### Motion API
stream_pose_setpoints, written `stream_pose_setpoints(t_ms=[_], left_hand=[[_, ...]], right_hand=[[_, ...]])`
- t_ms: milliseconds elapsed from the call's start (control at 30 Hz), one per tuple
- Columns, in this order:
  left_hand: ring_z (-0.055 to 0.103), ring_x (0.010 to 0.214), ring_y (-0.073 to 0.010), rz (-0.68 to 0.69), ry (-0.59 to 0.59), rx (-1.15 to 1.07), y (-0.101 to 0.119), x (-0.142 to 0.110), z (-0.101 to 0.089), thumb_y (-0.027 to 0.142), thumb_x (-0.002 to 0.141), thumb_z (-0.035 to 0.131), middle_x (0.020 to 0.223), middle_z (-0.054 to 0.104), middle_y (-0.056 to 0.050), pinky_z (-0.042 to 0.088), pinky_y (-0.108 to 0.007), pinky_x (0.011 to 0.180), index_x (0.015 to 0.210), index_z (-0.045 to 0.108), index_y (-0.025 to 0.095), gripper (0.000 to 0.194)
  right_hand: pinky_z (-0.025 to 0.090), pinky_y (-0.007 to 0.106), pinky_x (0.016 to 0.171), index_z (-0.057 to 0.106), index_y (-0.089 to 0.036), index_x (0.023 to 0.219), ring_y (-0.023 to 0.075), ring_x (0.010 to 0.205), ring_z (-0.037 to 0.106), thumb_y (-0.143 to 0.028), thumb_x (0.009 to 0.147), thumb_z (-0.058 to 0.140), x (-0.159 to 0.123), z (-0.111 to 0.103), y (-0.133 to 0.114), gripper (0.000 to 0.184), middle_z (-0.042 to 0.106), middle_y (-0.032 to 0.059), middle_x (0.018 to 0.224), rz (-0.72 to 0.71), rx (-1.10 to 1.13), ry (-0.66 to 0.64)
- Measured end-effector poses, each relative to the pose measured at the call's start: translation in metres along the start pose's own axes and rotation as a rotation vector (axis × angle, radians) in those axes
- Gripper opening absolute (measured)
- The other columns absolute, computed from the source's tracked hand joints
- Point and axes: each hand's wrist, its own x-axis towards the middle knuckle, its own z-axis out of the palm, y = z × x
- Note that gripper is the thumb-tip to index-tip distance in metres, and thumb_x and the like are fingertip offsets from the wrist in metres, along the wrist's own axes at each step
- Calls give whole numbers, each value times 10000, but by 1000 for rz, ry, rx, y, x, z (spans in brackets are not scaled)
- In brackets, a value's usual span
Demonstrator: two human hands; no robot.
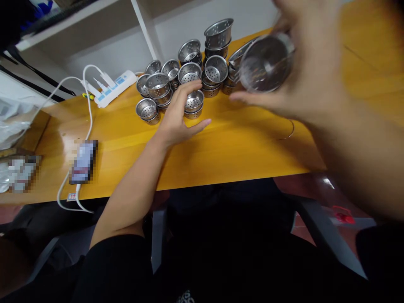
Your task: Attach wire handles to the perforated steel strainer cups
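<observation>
While right hand (311, 73) grips a cup (267, 63), left hand (176, 121) spreads its fingers near stacks (215, 69); desk (227, 153) continues to near edge (221, 182).

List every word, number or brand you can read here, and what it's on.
Label on the table: "3", then a character too small to read.
Shirt print: cut off, unreadable.
Phone: screen pixelated, unreadable.
Power strip: nothing legible.
Cups: no lettering visible.
</observation>
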Motion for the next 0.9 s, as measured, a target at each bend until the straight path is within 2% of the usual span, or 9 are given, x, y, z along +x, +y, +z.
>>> stream_pose_setpoints(t_ms=[33,100,200,333,467,600,767,833,900], left_hand=[[673,1625,-431,13,-12,-24,4,1,1,959,1015,776,1760,609,-115,611,-691,1377,1779,396,413,1013],[708,1584,-417,27,-37,-58,10,1,3,964,1009,783,1730,633,-116,649,-670,1343,1791,376,409,1042],[698,1614,-431,36,-51,-67,14,0,6,977,1028,740,1707,633,-125,632,-678,1349,1799,368,384,1042],[718,1591,-422,39,-50,-98,12,-2,10,962,1033,749,1686,643,-138,657,-634,1314,1795,385,375,1029],[716,1592,-420,23,-63,-109,11,-4,13,971,1054,701,1709,616,-147,655,-627,1310,1822,357,375,1031],[732,1577,-425,-36,-49,-86,14,-5,15,1013,1028,682,1693,626,-137,660,-649,1311,1809,366,397,1044],[747,1547,-456,-136,22,-44,6,-6,14,1092,900,751,1628,651,-138,682,-679,1286,1737,466,381,1134],[734,1550,-461,-141,65,-22,0,-5,11,1106,850,787,1605,654,-136,642,-685,1333,1712,506,381,1161],[719,1550,-467,-139,86,5,-5,-4,6,1104,806,830,1583,659,-128,588,-713,1383,1681,552,394,1161]], right_hand=[[371,790,1439,139,-488,1937,595,1716,433,-995,999,774,1,11,-3,1241,237,26,2025,-99,1,21],[531,681,1366,99,-463,1947,498,1631,577,-848,1041,848,2,36,-4,1237,236,69,2030,-203,98,-38],[568,612,1359,18,-514,1930,429,1616,614,-694,1075,875,4,64,-1,1224,229,62,2021,-259,209,-68],[593,618,1335,45,-497,1905,412,1573,635,-695,1071,871,5,75,3,1190,340,94,1933,-279,172,-27],[626,639,1279,91,-472,1895,416,1467,709,-848,987,896,3,69,3,1271,432,116,1892,-199,233,-53],[543,735,1364,77,-524,1924,467,1596,636,-912,991,837,0,64,-4,1265,627,88,1746,-85,272,-104],[577,639,1355,101,-514,1926,447,1627,635,-789,1007,871,-9,39,-14,1230,274,72,2005,-111,293,-170],[610,613,1267,287,-403,1902,427,1451,736,-759,1051,800,-21,17,-4,1055,501,132,1856,-38,149,-185],[632,583,1138,644,-291,1654,386,1178,795,-747,1104,702,-38,-7,21,717,787,146,1378,144,-88,-262]])
